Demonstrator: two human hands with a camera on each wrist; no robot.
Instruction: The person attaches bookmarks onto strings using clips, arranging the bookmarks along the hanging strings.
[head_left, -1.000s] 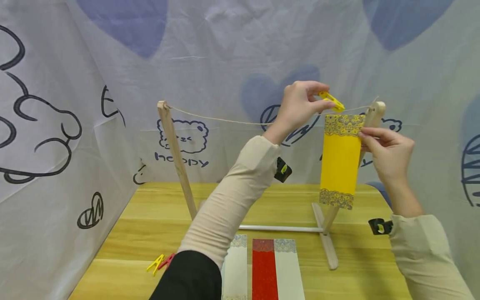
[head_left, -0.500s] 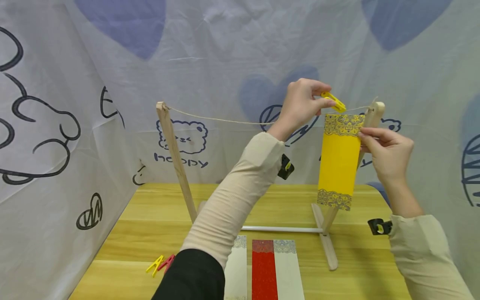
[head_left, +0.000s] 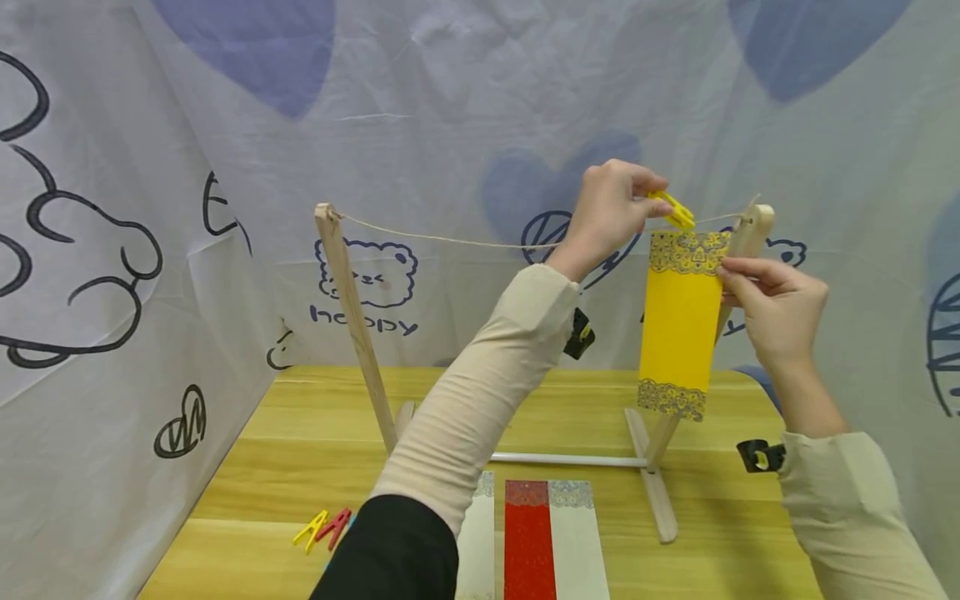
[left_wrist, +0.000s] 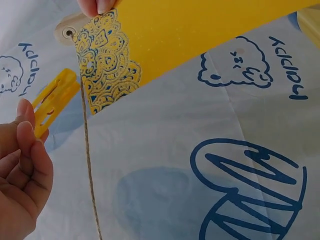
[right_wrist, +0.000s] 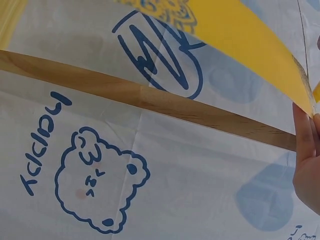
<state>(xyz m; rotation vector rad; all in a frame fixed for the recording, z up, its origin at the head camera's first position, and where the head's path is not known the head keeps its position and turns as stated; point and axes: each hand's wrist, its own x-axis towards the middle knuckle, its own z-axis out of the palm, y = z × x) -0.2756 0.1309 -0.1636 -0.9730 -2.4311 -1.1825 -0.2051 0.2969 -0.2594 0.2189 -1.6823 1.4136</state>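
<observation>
My left hand (head_left: 611, 208) pinches a yellow clothespin (head_left: 677, 212) by its handle end, the tip angled down at the top edge of a yellow card (head_left: 681, 325). In the left wrist view the clothespin (left_wrist: 56, 95) points at the card's patterned end, right beside the string (left_wrist: 87, 150). My right hand (head_left: 780, 304) pinches the card's right edge near the top between thumb and fingers. Blue lace-like bands decorate both ends of the card, which hangs upright just at the string. From the right wrist, the card (right_wrist: 240, 45) shows edge-on, with the right hand (right_wrist: 307, 155) at its border.
The string runs between two wooden posts (head_left: 352, 325), joined low down by a white rod (head_left: 570, 459). On the table lie a red card (head_left: 528, 542), white cards (head_left: 577, 542), and yellow (head_left: 310, 531) and red clothespins (head_left: 333, 527), partly behind the left sleeve.
My left hand has shifted slightly right, bringing the clothespin a little lower, onto the card's top edge in the head view. The right hand and the card stay almost still.
</observation>
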